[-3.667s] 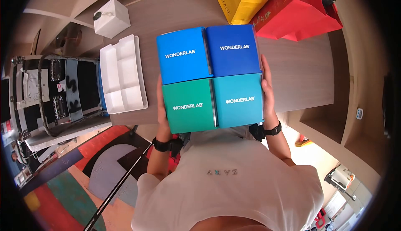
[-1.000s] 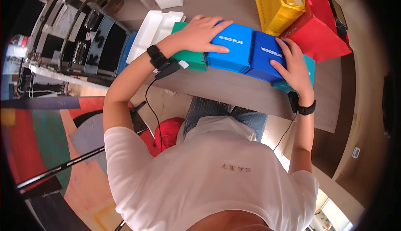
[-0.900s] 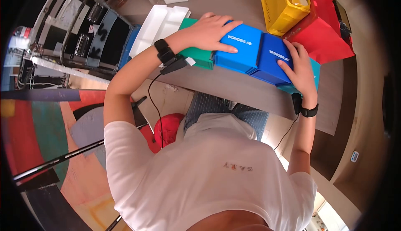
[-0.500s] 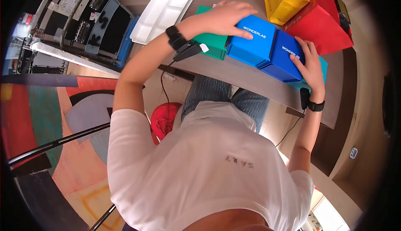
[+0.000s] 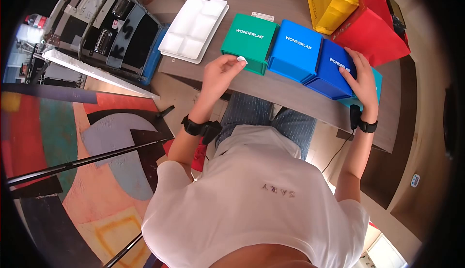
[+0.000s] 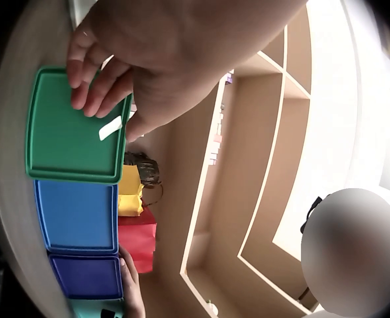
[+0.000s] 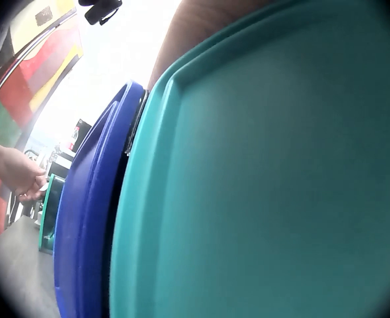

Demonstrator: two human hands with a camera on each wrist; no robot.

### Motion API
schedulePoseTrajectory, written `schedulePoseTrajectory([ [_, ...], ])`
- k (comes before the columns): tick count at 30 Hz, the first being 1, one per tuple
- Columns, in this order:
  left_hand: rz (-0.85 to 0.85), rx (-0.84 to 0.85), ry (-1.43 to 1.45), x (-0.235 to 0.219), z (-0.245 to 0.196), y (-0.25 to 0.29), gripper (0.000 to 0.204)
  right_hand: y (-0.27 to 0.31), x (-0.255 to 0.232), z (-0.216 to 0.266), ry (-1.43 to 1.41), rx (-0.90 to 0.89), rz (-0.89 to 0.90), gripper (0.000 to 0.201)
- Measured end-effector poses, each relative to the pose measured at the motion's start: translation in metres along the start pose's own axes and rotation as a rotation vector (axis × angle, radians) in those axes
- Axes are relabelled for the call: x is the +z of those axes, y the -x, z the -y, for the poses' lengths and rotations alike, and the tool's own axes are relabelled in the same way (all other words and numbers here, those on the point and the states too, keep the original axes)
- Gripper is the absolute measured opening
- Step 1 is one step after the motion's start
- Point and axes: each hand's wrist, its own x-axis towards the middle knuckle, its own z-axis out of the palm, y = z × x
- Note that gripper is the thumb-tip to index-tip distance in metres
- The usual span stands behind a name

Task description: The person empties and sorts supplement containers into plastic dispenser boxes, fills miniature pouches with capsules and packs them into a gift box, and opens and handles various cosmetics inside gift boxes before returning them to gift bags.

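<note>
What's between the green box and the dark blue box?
The lighter blue box stands between the green box and the dark blue box; head and left wrist views both show it.

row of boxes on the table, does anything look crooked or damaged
Nothing stands out: the green box, light blue box, dark blue box and teal box stand side by side, with no dent or tear showing. The right hand hides part of the last two.
</note>
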Motion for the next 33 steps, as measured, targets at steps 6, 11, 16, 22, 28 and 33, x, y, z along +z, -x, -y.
schedulePoseTrajectory([
  [6,0.244,0.211,-0.269,0.004,0.007,0.009,0.01,0.003,-0.003,0.003,-0.01,0.025,-0.006,0.054],
  [11,-0.007,0.916,-0.8,-0.013,-0.029,0.026,0.016,0.002,0.0,-0.001,0.001,0.002,-0.019,0.054],
  [16,-0.147,1.194,-0.921,-0.027,-0.072,0.039,0.027,-0.001,0.001,0.001,-0.027,0.05,0.009,0.054],
  [22,-0.077,1.394,-0.8,-0.022,-0.075,0.036,0.029,0.004,0.001,0.0,-0.009,0.08,0.0,0.054],
  [28,-0.101,1.252,-0.732,-0.017,-0.086,0.038,0.018,0.006,-0.001,0.0,0.0,0.069,0.005,0.054],
  [33,-0.118,0.52,-0.458,-0.035,-0.09,-0.013,0.012,0.008,-0.005,0.0,0.017,0.062,-0.004,0.053],
])
